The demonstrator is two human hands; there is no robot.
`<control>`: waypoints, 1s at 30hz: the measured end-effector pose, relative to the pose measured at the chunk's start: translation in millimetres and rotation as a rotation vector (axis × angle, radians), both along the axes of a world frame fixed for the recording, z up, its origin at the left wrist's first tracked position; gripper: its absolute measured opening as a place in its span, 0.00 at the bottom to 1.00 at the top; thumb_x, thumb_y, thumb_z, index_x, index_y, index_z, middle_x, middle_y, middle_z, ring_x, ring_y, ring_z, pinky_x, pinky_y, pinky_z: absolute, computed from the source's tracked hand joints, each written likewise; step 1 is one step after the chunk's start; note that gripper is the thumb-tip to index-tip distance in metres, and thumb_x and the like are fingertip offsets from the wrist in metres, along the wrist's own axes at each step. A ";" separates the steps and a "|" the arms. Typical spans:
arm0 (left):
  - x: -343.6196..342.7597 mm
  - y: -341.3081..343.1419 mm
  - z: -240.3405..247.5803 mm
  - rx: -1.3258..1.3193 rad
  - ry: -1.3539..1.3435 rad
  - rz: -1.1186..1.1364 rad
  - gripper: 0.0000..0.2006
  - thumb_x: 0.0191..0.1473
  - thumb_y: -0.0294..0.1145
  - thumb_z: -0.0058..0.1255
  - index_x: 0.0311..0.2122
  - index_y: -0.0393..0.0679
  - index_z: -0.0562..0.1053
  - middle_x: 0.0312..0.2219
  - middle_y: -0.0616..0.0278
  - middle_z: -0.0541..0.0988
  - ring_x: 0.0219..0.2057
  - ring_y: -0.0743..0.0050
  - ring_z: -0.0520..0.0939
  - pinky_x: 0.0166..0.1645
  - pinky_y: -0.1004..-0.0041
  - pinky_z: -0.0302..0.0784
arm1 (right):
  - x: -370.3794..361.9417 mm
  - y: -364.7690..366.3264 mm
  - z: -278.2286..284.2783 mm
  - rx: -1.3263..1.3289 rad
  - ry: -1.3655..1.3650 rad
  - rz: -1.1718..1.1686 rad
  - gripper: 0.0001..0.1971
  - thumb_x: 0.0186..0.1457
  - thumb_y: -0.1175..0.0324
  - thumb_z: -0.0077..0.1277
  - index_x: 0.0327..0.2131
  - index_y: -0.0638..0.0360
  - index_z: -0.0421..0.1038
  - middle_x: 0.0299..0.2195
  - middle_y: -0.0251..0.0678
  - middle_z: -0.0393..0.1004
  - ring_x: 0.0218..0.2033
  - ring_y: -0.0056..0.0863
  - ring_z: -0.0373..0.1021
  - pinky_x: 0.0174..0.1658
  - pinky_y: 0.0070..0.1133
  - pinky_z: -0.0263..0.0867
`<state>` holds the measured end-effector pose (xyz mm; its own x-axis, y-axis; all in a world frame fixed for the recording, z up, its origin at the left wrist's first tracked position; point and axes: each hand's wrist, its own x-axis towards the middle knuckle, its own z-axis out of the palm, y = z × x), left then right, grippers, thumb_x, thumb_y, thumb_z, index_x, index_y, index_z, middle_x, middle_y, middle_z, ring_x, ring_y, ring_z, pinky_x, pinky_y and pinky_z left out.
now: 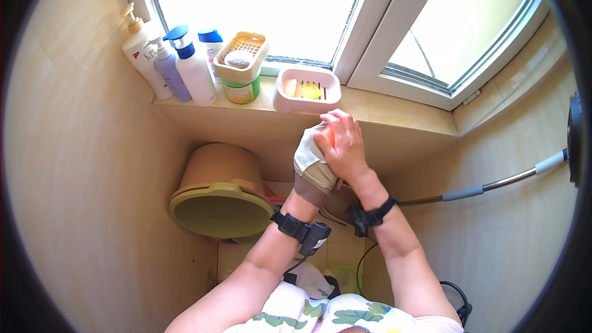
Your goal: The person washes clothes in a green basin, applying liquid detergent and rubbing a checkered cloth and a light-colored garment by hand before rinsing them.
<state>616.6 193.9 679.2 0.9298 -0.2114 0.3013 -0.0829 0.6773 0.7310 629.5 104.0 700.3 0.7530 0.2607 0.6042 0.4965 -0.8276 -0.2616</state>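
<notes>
My left hand (313,159) is inside a white and grey-brown cloth cover that looks like a sock (310,153); its fingers are hidden. Over it lies my right hand (345,148), bare, its fingers curved around a small orange piece (331,138) that looks like a bar of soap, pressed against the sock. Most of that bar is covered by the fingers. Just beyond both hands, on the window ledge, stands a pale pink soap dish (307,102) with yellow and orange soap pieces (308,90) in it.
Several pump bottles (196,77) and a beige slotted basket (265,55) on a green tub (242,92) line the ledge at left. Below them, a brown bucket (219,163) carries a tilted olive basin (179,200). A metal pole (509,180) crosses at right, beside the wall.
</notes>
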 end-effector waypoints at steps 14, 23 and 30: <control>5.6 -26.3 -78.7 -0.861 0.061 -0.330 0.14 0.62 0.42 0.34 0.43 0.44 0.66 0.41 0.61 0.70 0.45 0.66 0.70 0.55 0.66 0.64 | -33.2 1.9 -7.7 0.053 0.083 0.219 0.22 0.49 0.52 0.55 0.42 0.59 0.71 0.42 0.43 0.69 0.45 0.42 0.65 0.53 0.34 0.59; 14.0 -33.3 -58.0 -0.841 0.319 -0.219 0.12 0.60 0.40 0.33 0.39 0.43 0.65 0.36 0.61 0.69 0.41 0.65 0.69 0.50 0.69 0.66 | -25.6 -3.1 -27.9 0.101 0.089 0.064 0.23 0.49 0.54 0.55 0.43 0.59 0.70 0.43 0.44 0.68 0.47 0.42 0.64 0.52 0.33 0.60; 56.9 -20.4 -32.1 -0.727 -0.025 -0.333 0.11 0.58 0.35 0.37 0.39 0.40 0.67 0.34 0.62 0.71 0.37 0.72 0.72 0.44 0.76 0.70 | 16.1 2.0 -0.1 0.954 0.501 0.144 0.17 0.51 0.60 0.55 0.40 0.62 0.71 0.39 0.40 0.72 0.44 0.36 0.67 0.50 0.28 0.62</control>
